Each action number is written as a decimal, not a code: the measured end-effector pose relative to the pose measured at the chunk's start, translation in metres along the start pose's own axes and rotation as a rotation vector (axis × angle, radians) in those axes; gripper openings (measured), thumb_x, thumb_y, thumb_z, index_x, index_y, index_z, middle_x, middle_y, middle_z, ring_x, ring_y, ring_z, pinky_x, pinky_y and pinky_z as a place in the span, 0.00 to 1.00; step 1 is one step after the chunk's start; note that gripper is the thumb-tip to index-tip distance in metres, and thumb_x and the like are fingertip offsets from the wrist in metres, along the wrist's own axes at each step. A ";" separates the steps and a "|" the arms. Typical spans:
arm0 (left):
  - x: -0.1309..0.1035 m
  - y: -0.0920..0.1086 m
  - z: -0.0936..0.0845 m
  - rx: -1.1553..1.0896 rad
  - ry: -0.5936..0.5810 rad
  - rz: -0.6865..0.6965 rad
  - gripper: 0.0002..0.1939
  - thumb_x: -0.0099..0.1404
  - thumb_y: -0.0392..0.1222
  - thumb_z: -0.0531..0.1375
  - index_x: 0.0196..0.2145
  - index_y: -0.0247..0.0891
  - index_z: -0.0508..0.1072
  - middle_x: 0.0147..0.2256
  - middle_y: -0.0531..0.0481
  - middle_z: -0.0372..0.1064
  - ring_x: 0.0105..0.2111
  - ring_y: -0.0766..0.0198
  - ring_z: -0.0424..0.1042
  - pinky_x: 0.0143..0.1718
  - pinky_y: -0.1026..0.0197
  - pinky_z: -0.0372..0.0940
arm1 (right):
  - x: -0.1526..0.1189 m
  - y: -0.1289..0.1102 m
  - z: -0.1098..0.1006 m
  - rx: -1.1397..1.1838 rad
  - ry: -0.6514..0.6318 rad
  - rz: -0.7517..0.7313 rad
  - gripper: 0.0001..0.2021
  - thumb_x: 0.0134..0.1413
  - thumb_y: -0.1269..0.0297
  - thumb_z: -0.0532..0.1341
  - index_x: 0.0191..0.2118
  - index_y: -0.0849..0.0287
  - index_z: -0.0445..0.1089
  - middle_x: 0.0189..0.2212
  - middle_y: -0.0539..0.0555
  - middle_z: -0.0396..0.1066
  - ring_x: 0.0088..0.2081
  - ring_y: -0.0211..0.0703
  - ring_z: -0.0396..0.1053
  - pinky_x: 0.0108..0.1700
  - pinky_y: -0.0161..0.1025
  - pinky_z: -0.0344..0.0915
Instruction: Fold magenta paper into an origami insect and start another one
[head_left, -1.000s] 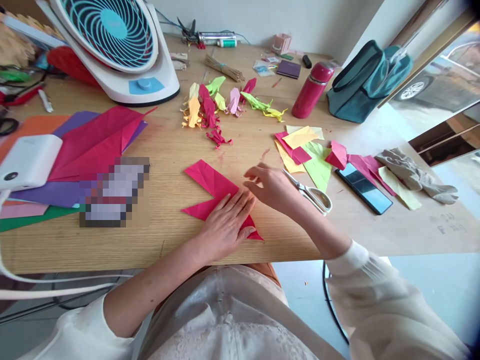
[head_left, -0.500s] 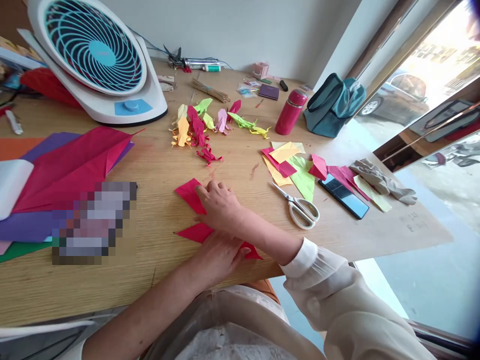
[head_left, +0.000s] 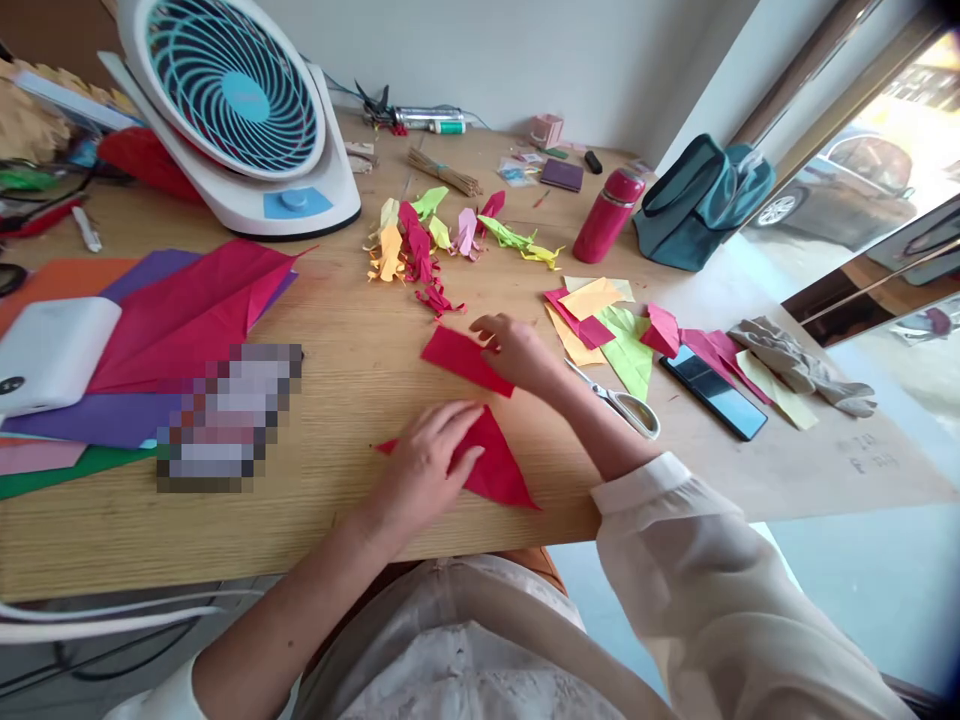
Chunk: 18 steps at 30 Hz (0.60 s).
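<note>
A red triangular paper point(head_left: 496, 462) lies near the table's front edge. My left hand point(head_left: 426, 462) rests on its left part, fingers spread and flat. Just behind it is a red rectangular paper strip point(head_left: 459, 358). My right hand point(head_left: 516, 352) is at the strip's right end, fingers curved downward and apart, with nothing visible in its grasp. Scissors point(head_left: 619, 402) with white handles lie partly behind my right forearm. Folded paper figures point(head_left: 416, 245) in red, orange, green, pink and yellow stand farther back.
Coloured paper pieces point(head_left: 626, 345), a phone point(head_left: 712, 392) and a glove point(head_left: 802, 365) lie at the right. Behind are a red bottle point(head_left: 607, 218) and a teal bag point(head_left: 686, 215). At left are a fan point(head_left: 240, 100), large paper sheets point(head_left: 187, 310) and a white device point(head_left: 56, 350).
My hands have moved apart. My right hand has moved right and away from me, and the red strip now lies behind the triangle. The view has shifted slightly left.
</note>
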<state>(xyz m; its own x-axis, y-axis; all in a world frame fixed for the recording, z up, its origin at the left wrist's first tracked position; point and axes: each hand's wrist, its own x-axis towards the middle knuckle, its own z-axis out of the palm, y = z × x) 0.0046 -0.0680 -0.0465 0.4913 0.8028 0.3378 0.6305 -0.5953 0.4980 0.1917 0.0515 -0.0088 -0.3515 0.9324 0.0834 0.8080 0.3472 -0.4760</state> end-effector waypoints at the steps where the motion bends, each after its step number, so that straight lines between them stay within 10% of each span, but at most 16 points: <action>1: -0.001 -0.004 -0.004 0.028 0.014 -0.038 0.21 0.71 0.40 0.56 0.60 0.41 0.65 0.55 0.42 0.68 0.56 0.51 0.66 0.58 0.45 0.64 | -0.004 0.017 -0.010 0.001 0.061 0.047 0.20 0.53 0.82 0.55 0.52 0.66 0.70 0.45 0.62 0.74 0.39 0.42 0.73 0.43 0.38 0.69; 8: 0.000 -0.014 -0.018 0.135 -0.115 -0.172 0.22 0.55 0.49 0.71 0.44 0.41 0.69 0.44 0.45 0.65 0.47 0.49 0.66 0.48 0.46 0.65 | -0.049 0.081 -0.044 -0.333 0.508 0.190 0.14 0.59 0.67 0.58 0.50 0.60 0.71 0.49 0.65 0.69 0.51 0.61 0.66 0.52 0.57 0.62; 12: 0.007 -0.006 -0.022 0.019 -0.196 -0.260 0.16 0.56 0.40 0.69 0.34 0.41 0.64 0.39 0.50 0.68 0.41 0.55 0.69 0.42 0.53 0.66 | -0.063 0.047 -0.031 -0.013 0.434 -0.047 0.11 0.65 0.65 0.54 0.47 0.57 0.72 0.45 0.59 0.71 0.44 0.48 0.71 0.48 0.46 0.67; 18: 0.021 -0.007 -0.037 -0.284 -0.314 -0.474 0.17 0.59 0.41 0.65 0.47 0.44 0.72 0.38 0.52 0.76 0.38 0.57 0.76 0.40 0.57 0.69 | -0.073 0.017 -0.029 0.325 0.237 -0.109 0.10 0.65 0.59 0.58 0.43 0.57 0.74 0.39 0.55 0.75 0.36 0.42 0.71 0.39 0.38 0.67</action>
<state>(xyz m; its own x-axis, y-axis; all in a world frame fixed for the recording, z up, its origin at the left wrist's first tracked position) -0.0115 -0.0463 -0.0136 0.3774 0.9042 -0.2003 0.6603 -0.1111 0.7428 0.2447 -0.0082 0.0023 -0.2776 0.9021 0.3304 0.5675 0.4314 -0.7013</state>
